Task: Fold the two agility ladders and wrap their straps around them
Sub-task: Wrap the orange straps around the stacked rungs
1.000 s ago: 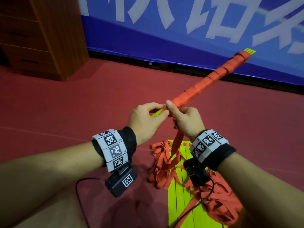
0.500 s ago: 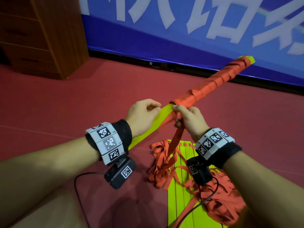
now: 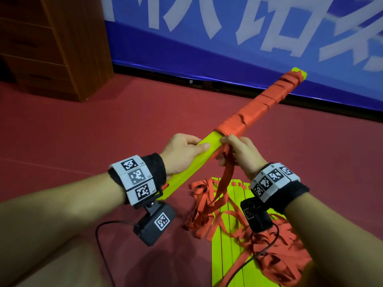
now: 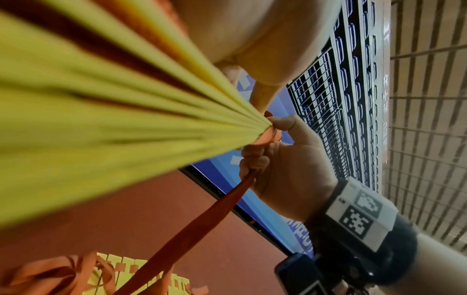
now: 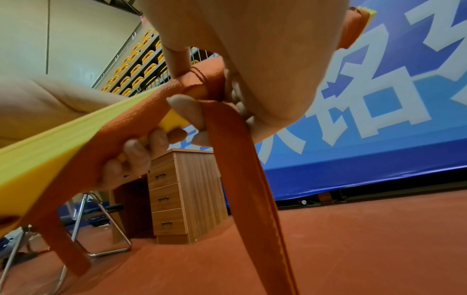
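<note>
A folded ladder, a bundle of yellow rungs (image 3: pixel 186 168), is held up slantwise over the floor. Its far half is wound in orange strap (image 3: pixel 259 106). My left hand (image 3: pixel 192 145) grips the bare yellow part just below the wound edge. My right hand (image 3: pixel 228 146) holds the bundle at that edge and pinches the free strap (image 3: pixel 224 179), which hangs down to the floor. In the right wrist view the strap (image 5: pixel 240 169) runs down past my fingers (image 5: pixel 187 111). The second ladder (image 3: pixel 234 235) lies flat on the floor below, with loose orange straps (image 3: pixel 205 206) heaped on it.
A blue banner (image 3: pixel 228 59) runs along the wall ahead. A wooden drawer cabinet (image 3: pixel 51 48) stands at the far left, with a folding chair (image 5: pixel 83 219) beside it. The floor (image 3: pixel 103 131) is red. Camera cables trail beneath my wrists.
My left hand has slid back along the bundle, baring more yellow between my hands. The right hand has brought the strap round to the underside. The far end has swung slightly right.
</note>
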